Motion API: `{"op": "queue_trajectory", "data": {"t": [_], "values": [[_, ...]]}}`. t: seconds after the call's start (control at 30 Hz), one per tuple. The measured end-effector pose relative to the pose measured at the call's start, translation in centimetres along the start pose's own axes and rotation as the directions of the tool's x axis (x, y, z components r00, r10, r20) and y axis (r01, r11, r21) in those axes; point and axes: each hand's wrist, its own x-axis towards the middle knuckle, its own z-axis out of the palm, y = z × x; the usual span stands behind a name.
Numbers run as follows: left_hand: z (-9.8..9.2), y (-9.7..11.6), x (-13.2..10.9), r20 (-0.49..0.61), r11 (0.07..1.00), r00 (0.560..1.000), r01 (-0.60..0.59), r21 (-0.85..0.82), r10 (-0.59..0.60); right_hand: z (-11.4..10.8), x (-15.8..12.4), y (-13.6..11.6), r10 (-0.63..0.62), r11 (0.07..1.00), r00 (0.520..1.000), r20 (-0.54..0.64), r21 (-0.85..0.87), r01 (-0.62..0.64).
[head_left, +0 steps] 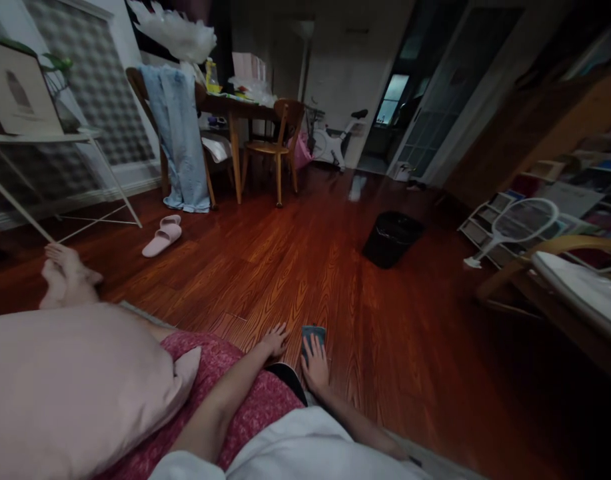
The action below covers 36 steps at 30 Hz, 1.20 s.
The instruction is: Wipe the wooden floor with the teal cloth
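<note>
My right hand (315, 363) lies flat on a small dark teal object, perhaps a phone or cloth (314, 333), on the red-brown wooden floor (305, 267); its fingers are stretched out over it. My left hand (275, 341) rests just to the left, fingers spread against the floor, holding nothing. Both forearms reach forward from white sleeves over a pink-red blanket (225, 393). A pale pink pillow (70, 387) lies at the lower left, with bare feet (65, 277) beyond it.
A black bin (391, 238) stands mid-floor. Pink slippers (162, 237) lie left, near a white trestle table (50, 140). A wooden table with chairs (272, 143) and draped blue cloth (178, 140) is at the back. A racket-shaped swatter (518, 227) and wooden chair (560, 280) are right.
</note>
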Motion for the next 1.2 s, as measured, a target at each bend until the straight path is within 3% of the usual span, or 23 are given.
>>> {"op": "queue_trajectory", "data": {"t": [0.1,0.17,0.23,0.3,0.37,0.43,0.53,0.67,0.8,0.9,0.97,1.03,1.1,1.2], "values": [[-0.3,0.0,-0.2,0.032,1.000,0.999,0.003,0.004,-0.003,-0.6,0.4,0.7,-0.247,0.969,0.965,0.087,0.041,0.244],[-0.5,0.0,-0.3,0.049,1.000,0.999,0.004,0.000,-0.004,-1.5,1.3,3.0,-0.301,0.953,0.945,0.130,0.053,0.297],[-0.7,-0.1,-0.4,0.057,1.000,0.998,0.002,-0.009,-0.002,-2.5,2.4,6.0,-0.186,0.982,0.975,0.125,0.015,0.186],[-0.8,-0.2,-0.5,0.064,1.000,0.998,-0.002,-0.019,0.003,-3.1,3.0,9.0,0.054,0.997,0.996,0.071,-0.052,-0.051],[-0.8,-0.3,-0.5,0.070,1.000,0.997,-0.006,-0.026,0.008,-3.4,3.0,11.3,0.292,0.951,0.956,-0.010,-0.099,-0.292],[-0.9,-0.3,-0.5,0.077,1.000,0.997,-0.006,-0.029,0.008,-3.2,2.2,12.2,0.442,0.887,0.893,-0.083,-0.113,-0.449],[-0.8,-0.3,-0.5,0.090,1.000,0.996,0.000,-0.025,0.002,-1.9,0.0,10.6,0.483,0.862,0.867,-0.120,-0.111,-0.495],[-0.7,-0.3,-0.4,0.098,1.000,0.995,0.005,-0.020,-0.003,0.3,-2.5,4.5,0.284,0.952,0.954,-0.097,-0.091,-0.292],[-0.7,-0.2,-0.5,0.091,1.000,0.996,0.005,-0.012,-0.004,0.9,-1.3,-0.6,-0.036,0.999,0.999,-0.034,-0.041,0.035],[-0.8,-0.1,-0.6,0.086,1.000,0.996,0.005,-0.002,-0.005,0.0,2.0,-0.8,-0.229,0.973,0.973,0.031,-0.002,0.229],[-0.9,-0.1,-0.6,0.085,1.000,0.996,0.008,0.003,-0.008,-0.9,4.4,0.9,-0.250,0.968,0.966,0.068,0.002,0.250],[-1.0,0.0,-0.7,0.085,1.000,0.996,0.009,0.003,-0.009,-1.8,6.2,3.5,-0.135,0.990,0.988,0.076,-0.028,0.137],[-1.1,0.0,-0.7,0.085,1.000,0.996,0.008,-0.001,-0.008,-2.5,6.9,6.4,0.071,0.995,0.997,0.041,-0.075,-0.068],[-1.1,0.1,-0.6,0.087,1.000,0.996,0.008,-0.012,-0.007,-2.9,5.7,10.1,0.323,0.937,0.945,-0.042,-0.123,-0.326]]}}
